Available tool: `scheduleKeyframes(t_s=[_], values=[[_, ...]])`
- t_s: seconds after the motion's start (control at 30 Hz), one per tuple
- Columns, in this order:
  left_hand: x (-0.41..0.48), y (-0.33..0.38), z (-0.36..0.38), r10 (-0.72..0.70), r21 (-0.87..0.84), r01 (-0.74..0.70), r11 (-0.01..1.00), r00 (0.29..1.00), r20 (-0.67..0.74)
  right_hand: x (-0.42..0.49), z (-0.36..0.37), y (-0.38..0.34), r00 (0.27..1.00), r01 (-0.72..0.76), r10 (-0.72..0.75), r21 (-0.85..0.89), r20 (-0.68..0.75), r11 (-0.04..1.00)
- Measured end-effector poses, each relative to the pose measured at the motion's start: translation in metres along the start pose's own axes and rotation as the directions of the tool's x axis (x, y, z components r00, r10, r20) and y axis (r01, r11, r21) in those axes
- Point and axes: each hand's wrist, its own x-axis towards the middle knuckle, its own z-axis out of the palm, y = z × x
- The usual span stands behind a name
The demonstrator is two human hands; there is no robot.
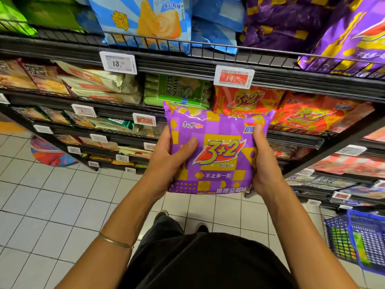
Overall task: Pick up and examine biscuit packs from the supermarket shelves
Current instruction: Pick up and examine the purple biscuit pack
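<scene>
The supermarket shelves (187,65) fill the upper view. Clear of their front edges, over the open aisle, the purple 3+2 biscuit pack (218,155) faces the camera: the examining step, I judge. The left hand (164,161) and right hand (264,161) clasp its side edges, thumbs on front. Next, probably, a flip; there is room below, with a blue basket (354,240) at right.

Black metal shelving (177,65) spans nine to three o'clock, price tags (118,63) clipped on its edges. Pale square floor tiles (41,205) with dark grout lie at seven o'clock; a blue basket (358,240) stands at four o'clock.
</scene>
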Motion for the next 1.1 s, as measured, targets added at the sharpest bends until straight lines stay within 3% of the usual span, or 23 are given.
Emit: scheduleKeyframes(t_s=[0.23, 0.57, 1.1], values=[[0.003, 0.005, 0.002, -0.021, -0.008, 0.021, 1.000, 1.000, -0.015, 0.001, -0.013, 0.000, 1.000, -0.026, 0.028, 0.079, -0.015, 0.997], [0.006, -0.004, 0.002, 0.001, 0.119, 0.001, 0.993, 1.000, -0.014, 0.006, -0.024, 0.005, 0.998, -0.050, 0.052, 0.096, -0.021, 0.994], [0.012, -0.001, -0.001, -0.045, 0.057, 0.052, 0.997, 0.992, -0.119, 0.015, -0.026, 0.009, 0.994, -0.108, 0.103, 0.115, 0.047, 0.987]])
